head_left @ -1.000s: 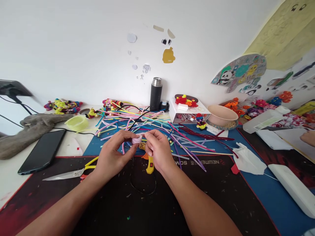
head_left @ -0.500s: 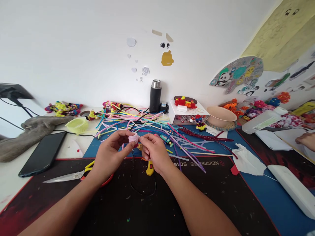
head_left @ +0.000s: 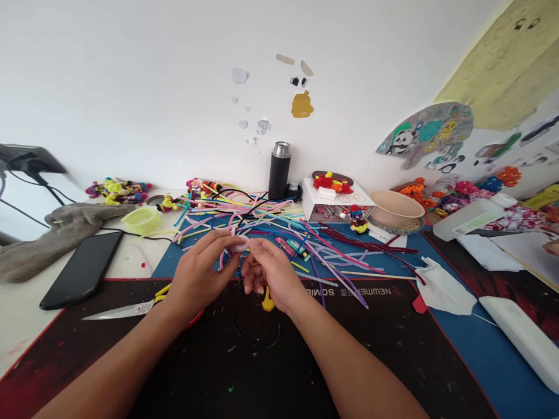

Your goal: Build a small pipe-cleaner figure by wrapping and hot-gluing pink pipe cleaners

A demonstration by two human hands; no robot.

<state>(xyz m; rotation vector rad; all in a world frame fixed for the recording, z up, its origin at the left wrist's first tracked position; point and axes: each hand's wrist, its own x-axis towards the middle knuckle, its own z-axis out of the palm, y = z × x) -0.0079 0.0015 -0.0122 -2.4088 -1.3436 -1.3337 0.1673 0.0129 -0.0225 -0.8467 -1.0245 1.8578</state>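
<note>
Between my two hands, over the back edge of the black mat, is a pale pink coiled pipe cleaner (head_left: 240, 247). My left hand (head_left: 198, 273) is closed, its thumb and fingers pinching the coil from the left. From the right, my right hand (head_left: 275, 270) pinches the coil's edge between thumb and forefinger, with its other fingers curled below. My fingers cover part of the coil. Scissors (head_left: 120, 312) lie beside my left wrist, their handles partly hidden by it. A yellow cutter (head_left: 268, 301) lies under my right hand.
Loose pipe cleaners (head_left: 244, 214) spread behind my hands. A black thermos (head_left: 279, 171), a white box (head_left: 317, 201) and a beige bowl (head_left: 396, 208) stand along the wall. A phone (head_left: 82, 269) lies left. Another person's hand (head_left: 552, 248) shows at the right edge.
The pink coil has tilted and now looks flatter, with more of it hidden by my fingers. My right-hand fingers have shifted slightly. The camera view has moved a little left.
</note>
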